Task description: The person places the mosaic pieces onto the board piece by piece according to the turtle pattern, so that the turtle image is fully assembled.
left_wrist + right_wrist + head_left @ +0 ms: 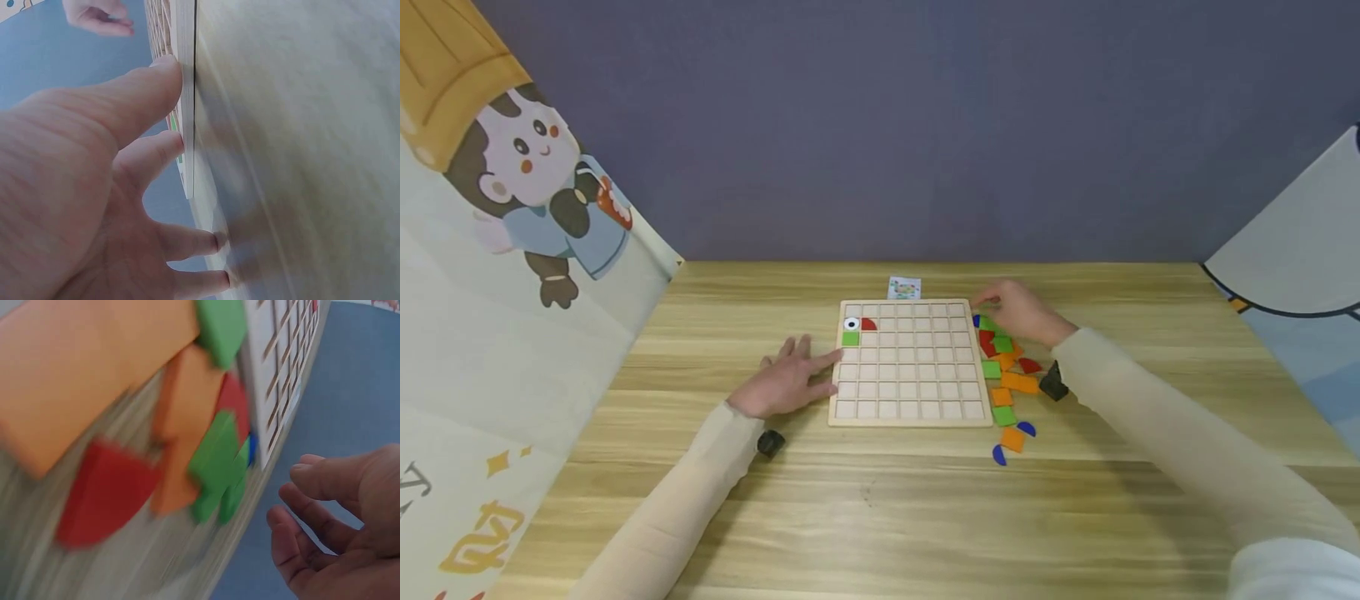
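A wooden grid board (907, 389) lies on the table. In its upper left cells sit a white disc (852, 324) with a black centre, a red quarter-round piece (868, 324) and a green square (850, 338). My left hand (782, 383) has its fingers spread, with thumb and index finger touching the board's left edge. Over by the upper right corner is my right hand (1018, 310), raised above the loose pieces; its loosely bent fingers (287, 547) hold nothing in the right wrist view. Below it lie green pieces (215, 447) and a red piece (106, 494).
Along the board's right side are scattered orange pieces (1019, 382), a green piece (1003, 416) and blue half-rounds (1027, 429). A small picture card (904, 288) lies behind the board. A dark partition (925, 133) rises at the table's back edge.
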Action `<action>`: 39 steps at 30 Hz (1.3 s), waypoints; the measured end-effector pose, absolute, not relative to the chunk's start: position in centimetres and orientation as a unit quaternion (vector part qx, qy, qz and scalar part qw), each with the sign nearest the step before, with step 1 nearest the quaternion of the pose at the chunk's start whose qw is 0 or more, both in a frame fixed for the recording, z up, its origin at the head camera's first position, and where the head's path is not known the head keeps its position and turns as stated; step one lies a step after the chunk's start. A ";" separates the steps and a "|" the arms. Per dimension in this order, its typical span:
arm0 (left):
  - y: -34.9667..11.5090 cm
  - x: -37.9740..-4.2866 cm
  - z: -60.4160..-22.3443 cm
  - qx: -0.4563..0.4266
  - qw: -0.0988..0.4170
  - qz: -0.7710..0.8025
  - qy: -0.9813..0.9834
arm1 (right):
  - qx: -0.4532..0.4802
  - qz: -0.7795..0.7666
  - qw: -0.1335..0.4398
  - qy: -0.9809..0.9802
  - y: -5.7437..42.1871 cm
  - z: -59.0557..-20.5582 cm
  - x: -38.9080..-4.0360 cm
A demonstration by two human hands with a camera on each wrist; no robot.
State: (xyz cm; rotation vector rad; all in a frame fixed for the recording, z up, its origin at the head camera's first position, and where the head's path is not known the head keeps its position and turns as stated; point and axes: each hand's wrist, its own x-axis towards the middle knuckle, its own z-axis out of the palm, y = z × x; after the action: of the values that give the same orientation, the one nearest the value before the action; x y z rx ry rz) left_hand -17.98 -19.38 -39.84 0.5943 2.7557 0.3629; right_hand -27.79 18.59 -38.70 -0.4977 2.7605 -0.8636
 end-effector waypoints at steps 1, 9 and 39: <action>-19.4 -18.0 -39.9 0.207 0.148 0.125 0.959 | -0.167 -0.288 0.100 0.938 19.1 -38.8 -27.8; -19.3 -18.0 -40.0 0.208 0.149 0.121 0.959 | -0.175 -0.268 0.096 0.942 21.1 -39.7 -27.9; -20.3 -17.2 -40.4 0.216 0.151 0.113 0.958 | -0.194 -0.293 0.005 0.936 15.4 -39.2 -25.3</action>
State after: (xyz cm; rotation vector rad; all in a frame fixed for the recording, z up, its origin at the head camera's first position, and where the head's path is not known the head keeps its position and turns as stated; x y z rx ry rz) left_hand -17.15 -20.34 -40.36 0.6214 2.7508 0.3250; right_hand -25.25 15.35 -39.15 -0.6068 2.9323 -0.9192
